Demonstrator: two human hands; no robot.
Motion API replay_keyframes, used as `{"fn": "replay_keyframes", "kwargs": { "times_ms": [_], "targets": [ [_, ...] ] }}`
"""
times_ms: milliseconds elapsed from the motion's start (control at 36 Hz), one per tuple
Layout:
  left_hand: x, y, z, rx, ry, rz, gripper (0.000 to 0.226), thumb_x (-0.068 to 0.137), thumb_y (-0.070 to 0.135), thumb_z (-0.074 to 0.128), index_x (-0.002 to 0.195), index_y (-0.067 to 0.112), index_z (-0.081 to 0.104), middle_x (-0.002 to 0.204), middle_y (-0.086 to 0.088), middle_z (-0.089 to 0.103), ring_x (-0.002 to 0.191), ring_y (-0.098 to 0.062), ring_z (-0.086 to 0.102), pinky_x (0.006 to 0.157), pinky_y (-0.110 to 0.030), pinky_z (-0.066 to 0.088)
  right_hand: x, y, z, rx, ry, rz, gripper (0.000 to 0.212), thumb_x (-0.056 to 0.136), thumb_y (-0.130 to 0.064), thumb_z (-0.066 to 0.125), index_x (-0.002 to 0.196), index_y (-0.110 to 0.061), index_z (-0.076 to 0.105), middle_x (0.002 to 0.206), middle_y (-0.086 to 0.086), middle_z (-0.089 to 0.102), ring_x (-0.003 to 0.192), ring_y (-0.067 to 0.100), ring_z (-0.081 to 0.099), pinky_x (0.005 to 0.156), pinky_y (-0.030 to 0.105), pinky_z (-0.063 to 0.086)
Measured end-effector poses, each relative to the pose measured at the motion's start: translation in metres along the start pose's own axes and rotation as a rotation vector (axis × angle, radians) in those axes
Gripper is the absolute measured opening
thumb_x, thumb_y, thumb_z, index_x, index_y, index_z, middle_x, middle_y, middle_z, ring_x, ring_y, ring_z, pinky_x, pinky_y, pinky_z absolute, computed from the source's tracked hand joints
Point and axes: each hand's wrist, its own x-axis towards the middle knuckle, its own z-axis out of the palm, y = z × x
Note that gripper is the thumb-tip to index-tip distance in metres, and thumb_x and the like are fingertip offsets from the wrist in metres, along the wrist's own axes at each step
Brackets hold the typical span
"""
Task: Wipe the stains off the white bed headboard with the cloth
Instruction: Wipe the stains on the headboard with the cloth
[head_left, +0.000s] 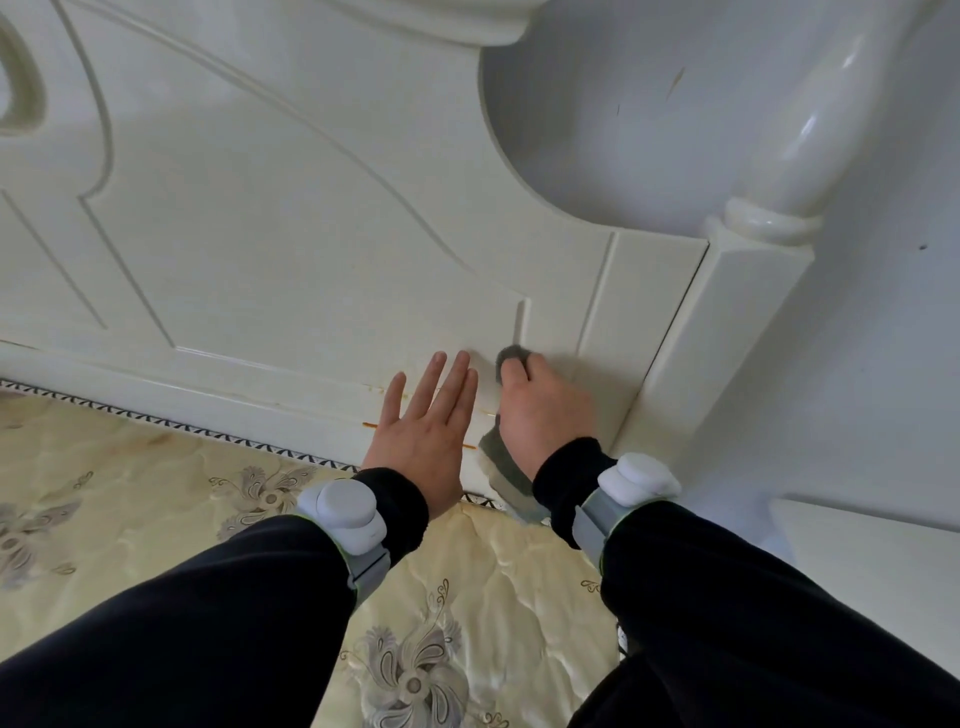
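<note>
1. White glossy carved wooden headboard: I see it filling the view from 9 through 12 to 2 o'clock, with curved raised mouldings and a flat rail along its foot.
2. Thin orange-brown stains: short streaks on the bottom rail, at 9 o'clock and at 4 o'clock of my left hand, with fainter marks near its fingertips.
3. Left hand: just below centre, fingers straight and slightly spread, palm facing the bottom rail and holding nothing. I cannot tell how firmly it bears on the rail.
4. Right hand: at 3 o'clock of the left hand and just beside it, fingers curled over the cloth and holding it against the headboard.
5. Grey fuzzy cloth: under the right hand, low on the headboard. One tuft shows past the fingertips at 12 o'clock, and a folded end hangs below the wrist at 6 o'clock.
6. White square bedpost: at 2 o'clock of the right hand, topped by a rounded column.
7. Cream quilted mattress with grey floral print: from 6 to 9 o'clock, butting against the headboard.
8. White wrist device on a grey strap: one over each black sleeve.
</note>
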Motion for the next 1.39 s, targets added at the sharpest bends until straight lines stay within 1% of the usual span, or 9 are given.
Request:
{"fn": "replay_keyframes", "kwargs": {
  "times_ms": [83, 278, 444, 611, 667, 833, 1056, 1250, 1389],
  "targets": [
    [-0.001, -0.004, 0.0, -0.007, -0.01, -0.01, 0.094, 0.084, 0.016, 0.035, 0.154, 0.012, -0.027, 0.156, -0.003, -0.044, 0.145, -0.026, -0.039, 0.122, -0.057, -0.009, -0.013, 0.008, 0.011, -0.031, -0.163, 0.025, 0.026, 0.09, -0.014, 0.053, 0.116, -0.014, 0.053, 0.104, 0.009, 0.056, 0.078, 0.032, 0.062, 0.057, 0.033, 0.038],
    [-0.003, -0.007, 0.002, 0.011, -0.001, -0.008, 0.093, 0.085, 0.017, 0.036, 0.156, 0.011, -0.022, 0.159, -0.004, -0.04, 0.147, -0.026, -0.036, 0.122, -0.058, -0.007, 0.025, -0.005, -0.011, 0.119, 0.405, 0.132, 0.015, 0.076, -0.004, 0.071, 0.087, -0.01, 0.062, 0.079, 0.008, 0.058, 0.055, 0.031, 0.055, 0.044, 0.025, 0.03],
    [0.0, -0.004, -0.003, -0.01, 0.001, -0.006, 0.093, 0.085, 0.017, 0.035, 0.155, 0.011, -0.025, 0.158, -0.004, -0.041, 0.146, -0.026, -0.037, 0.122, -0.058, -0.007, -0.002, 0.006, 0.012, 0.099, -0.012, 0.04, 0.025, 0.08, -0.004, 0.061, 0.103, -0.011, 0.055, 0.091, 0.011, 0.054, 0.064, 0.034, 0.058, 0.049, 0.034, 0.043],
    [0.002, -0.008, -0.002, 0.003, 0.051, -0.017, 0.093, 0.085, 0.018, 0.037, 0.157, 0.011, -0.021, 0.159, -0.005, -0.04, 0.148, -0.026, -0.034, 0.122, -0.057, -0.006, 0.022, -0.006, -0.011, 0.159, 0.33, 0.119, 0.019, 0.081, -0.004, 0.066, 0.096, -0.012, 0.058, 0.087, 0.008, 0.056, 0.061, 0.031, 0.054, 0.044, 0.027, 0.035],
    [0.004, -0.009, -0.001, -0.003, 0.058, -0.019, 0.092, 0.086, 0.019, 0.037, 0.157, 0.011, -0.021, 0.159, -0.004, -0.04, 0.148, -0.026, -0.034, 0.122, -0.056, -0.006, 0.03, -0.008, -0.015, 0.136, 0.304, 0.09, 0.023, 0.08, -0.001, 0.064, 0.098, -0.012, 0.055, 0.089, 0.008, 0.054, 0.062, 0.031, 0.053, 0.045, 0.028, 0.031],
    [0.001, -0.005, 0.001, -0.002, 0.055, -0.001, 0.092, 0.087, 0.019, 0.037, 0.155, 0.009, -0.024, 0.159, -0.006, -0.04, 0.149, -0.027, -0.032, 0.122, -0.057, -0.004, -0.008, 0.011, 0.005, 0.059, -0.208, -0.018, 0.035, 0.085, -0.018, 0.058, 0.118, -0.015, 0.047, 0.106, 0.008, 0.051, 0.079, 0.033, 0.059, 0.063, 0.037, 0.049],
    [0.003, 0.0, 0.006, -0.033, 0.082, 0.0, 0.092, 0.085, 0.018, 0.037, 0.157, 0.01, -0.019, 0.161, -0.005, -0.036, 0.15, -0.026, -0.029, 0.123, -0.057, -0.002, -0.006, 0.022, -0.003, 0.13, 0.284, 0.144, 0.019, 0.08, -0.002, 0.068, 0.097, -0.006, 0.061, 0.091, 0.014, 0.061, 0.057, 0.036, 0.057, 0.047, 0.029, 0.039],
    [0.001, 0.005, 0.017, -0.138, 0.14, 0.017, 0.07, 0.101, 0.035, 0.023, 0.16, 0.012, -0.007, 0.166, -0.002, -0.024, 0.154, -0.023, -0.02, 0.123, -0.055, -0.002, -0.041, 0.041, 0.014, 0.062, -0.25, 0.111, 0.027, 0.09, -0.016, 0.057, 0.116, -0.014, 0.051, 0.109, 0.009, 0.052, 0.079, 0.035, 0.06, 0.063, 0.037, 0.05],
    [0.001, 0.004, 0.021, -0.159, 0.141, 0.011, 0.07, 0.102, 0.044, 0.019, 0.161, 0.013, -0.005, 0.167, -0.001, -0.022, 0.154, -0.021, -0.018, 0.124, -0.054, 0.0, -0.052, 0.052, 0.025, 0.152, -0.033, 0.197, 0.019, 0.085, -0.004, 0.063, 0.104, -0.006, 0.058, 0.097, 0.021, 0.058, 0.067, 0.042, 0.061, 0.054, 0.042, 0.053]
  ]
}}
